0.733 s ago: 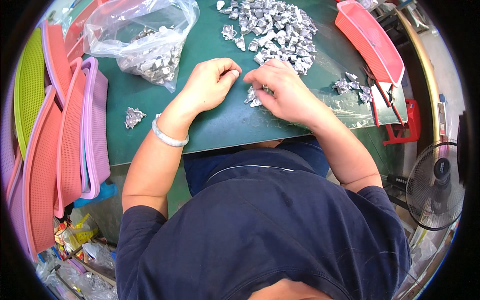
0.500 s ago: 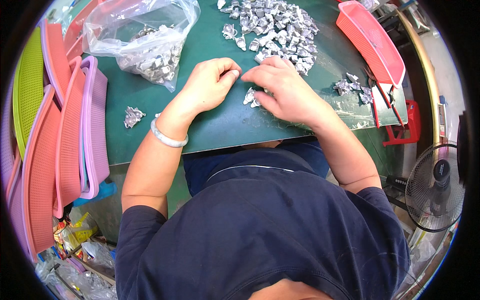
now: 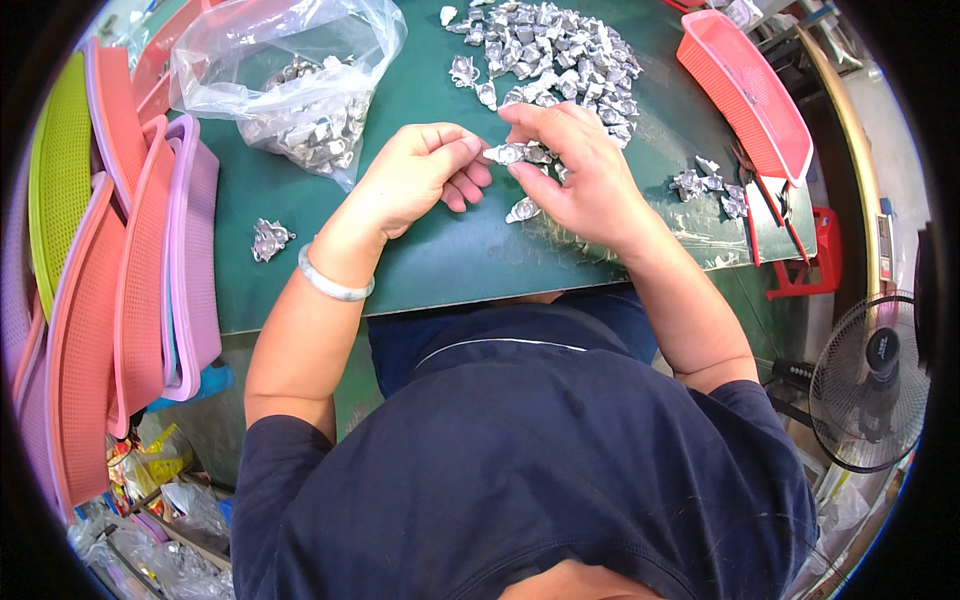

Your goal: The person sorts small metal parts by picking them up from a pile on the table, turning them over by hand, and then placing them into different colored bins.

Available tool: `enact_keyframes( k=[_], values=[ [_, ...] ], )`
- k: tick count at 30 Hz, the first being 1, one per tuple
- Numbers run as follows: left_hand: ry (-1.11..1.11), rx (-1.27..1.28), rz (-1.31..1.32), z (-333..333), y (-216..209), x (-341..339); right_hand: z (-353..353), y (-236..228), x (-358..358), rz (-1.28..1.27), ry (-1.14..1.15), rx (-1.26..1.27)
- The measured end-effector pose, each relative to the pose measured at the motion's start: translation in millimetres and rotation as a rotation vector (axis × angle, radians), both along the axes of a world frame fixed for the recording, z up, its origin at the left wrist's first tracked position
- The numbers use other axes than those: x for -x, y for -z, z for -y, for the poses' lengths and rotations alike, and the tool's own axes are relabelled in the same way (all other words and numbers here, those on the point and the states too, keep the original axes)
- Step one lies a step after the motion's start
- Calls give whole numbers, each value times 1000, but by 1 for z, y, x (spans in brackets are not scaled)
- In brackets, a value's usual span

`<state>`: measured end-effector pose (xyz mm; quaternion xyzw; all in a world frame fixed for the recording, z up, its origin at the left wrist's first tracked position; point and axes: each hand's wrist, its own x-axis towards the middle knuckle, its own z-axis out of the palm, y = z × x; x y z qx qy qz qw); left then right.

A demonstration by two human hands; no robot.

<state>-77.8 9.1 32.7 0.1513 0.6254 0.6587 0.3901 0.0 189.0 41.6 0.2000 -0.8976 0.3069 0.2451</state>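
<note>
Small silvery metal castings are spread over the green table. One casting [image 3: 510, 154] is between my hands, its left end at the fingertips of my left hand [image 3: 425, 175]. That hand is closed in a thumb-and-finger pinch with the other fingers curled; whatever it pinches is hidden. My right hand [image 3: 580, 170] holds the casting from the right, thumb below and index finger raised above it. Another casting [image 3: 522, 210] lies on the table just under my right thumb. Beyond my right hand spreads a heap of castings [image 3: 560, 50].
A clear plastic bag [image 3: 300, 110] of castings stands at the far left, one lone casting [image 3: 270, 240] nearer me. Stacked plastic baskets [image 3: 140, 260] line the left side. To the right are a pink basket [image 3: 745, 95], several castings [image 3: 705, 185], red-handled pliers [image 3: 770, 200] and a fan [image 3: 870, 380].
My right fingers have spread apart and a casting now shows between my hands. The left hand's lower fingers have come into view below its thumb. The view has shifted slightly.
</note>
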Motion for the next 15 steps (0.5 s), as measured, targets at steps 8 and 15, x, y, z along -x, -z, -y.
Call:
enact_keyframes(
  k=[8,15],
  values=[
    [29,-100,122,2,-2,3,1,1,2,-35,1,35],
    [32,-116,128,3,-3,2,1,4,3,-40,-20,77]
  ],
)
